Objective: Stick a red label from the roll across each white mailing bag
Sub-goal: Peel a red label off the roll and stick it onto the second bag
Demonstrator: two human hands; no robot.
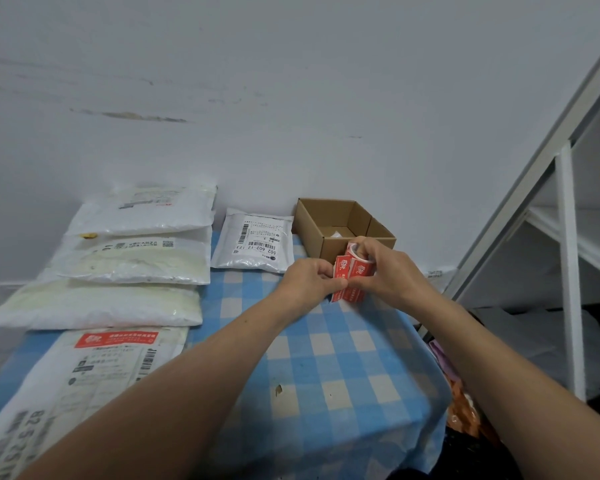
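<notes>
Right hand (383,268) grips label roll (359,263), steadying it; left hand (310,280) pinches red label (342,271), likely peeling for next unlabelled mailing bag (253,242).

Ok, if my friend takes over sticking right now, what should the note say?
Left hand pinches the loose label end; right hand holds the label roll, in front of the cardboard box.
Done: nearest bag has its red label.
Left: small bag by the box and the three stacked bags show no red label across them.
</notes>
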